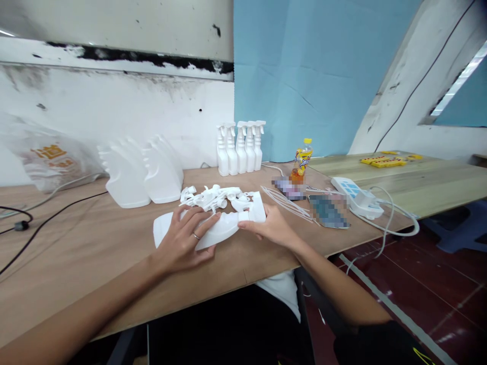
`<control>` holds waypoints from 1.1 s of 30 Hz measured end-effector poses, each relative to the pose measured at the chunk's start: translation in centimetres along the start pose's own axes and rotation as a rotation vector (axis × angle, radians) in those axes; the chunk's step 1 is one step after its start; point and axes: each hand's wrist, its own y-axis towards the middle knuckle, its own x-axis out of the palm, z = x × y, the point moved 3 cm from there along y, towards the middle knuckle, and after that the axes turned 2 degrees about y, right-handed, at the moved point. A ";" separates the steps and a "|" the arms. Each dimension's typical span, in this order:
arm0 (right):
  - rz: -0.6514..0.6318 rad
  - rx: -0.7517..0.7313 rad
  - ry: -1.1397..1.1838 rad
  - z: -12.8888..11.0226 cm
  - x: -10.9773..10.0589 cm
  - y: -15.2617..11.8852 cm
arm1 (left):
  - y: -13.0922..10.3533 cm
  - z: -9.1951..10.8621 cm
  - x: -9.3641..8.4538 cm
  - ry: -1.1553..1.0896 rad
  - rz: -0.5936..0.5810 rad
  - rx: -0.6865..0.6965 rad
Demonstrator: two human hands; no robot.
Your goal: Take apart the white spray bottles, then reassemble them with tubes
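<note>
A white spray bottle (224, 229) lies on its side above the near part of the table, its base to the left and its trigger head to the right. My left hand (186, 234) is wrapped over the bottle's body, a ring on one finger. At the other end my right hand (268, 225) grips the white trigger head (258, 207), thumb along the neck. Just behind the bottle lies a pile of loose white trigger sprayers (213, 196), partly hidden by my left hand and the bottle.
White bottles without heads (127, 177) stand at the left; several with heads (241, 152) stand by the wall. A drink bottle (300, 162), thin white tubes (287, 203), a phone-like slab (329, 212) and a power strip (355, 197) lie rightward. A black cable (49, 223) crosses the left.
</note>
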 end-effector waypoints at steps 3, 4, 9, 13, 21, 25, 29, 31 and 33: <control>-0.011 -0.012 0.053 -0.1 0.0 0.1 | 0.2 0.3 -0.1 0.023 0.001 -0.001; -0.022 -0.011 0.071 -0.1 0.0 0.2 | 0.3 0.3 -0.2 0.046 -0.008 -0.002; -0.011 -0.018 -0.009 0.4 0.5 0.5 | 2.2 0.2 -0.2 0.135 -0.136 0.006; -0.108 -0.073 -0.095 -0.5 1.0 0.0 | 3.8 0.5 0.1 0.090 -0.227 -0.066; 0.247 0.206 -0.715 -2.1 -15.2 -1.5 | 3.5 0.6 0.8 0.155 -0.195 0.036; 0.360 0.513 -0.966 1.0 -22.7 -2.7 | 3.5 0.2 0.7 0.136 -0.142 0.056; 0.255 0.528 -0.996 3.0 -24.0 -2.7 | 3.5 0.2 0.7 0.132 -0.142 0.043; 0.231 0.543 -1.032 3.2 -23.8 -2.5 | 3.5 0.2 0.5 0.111 -0.104 0.064; 0.225 0.554 -1.038 3.2 -23.6 -2.3 | 3.5 0.4 0.3 0.082 -0.053 0.094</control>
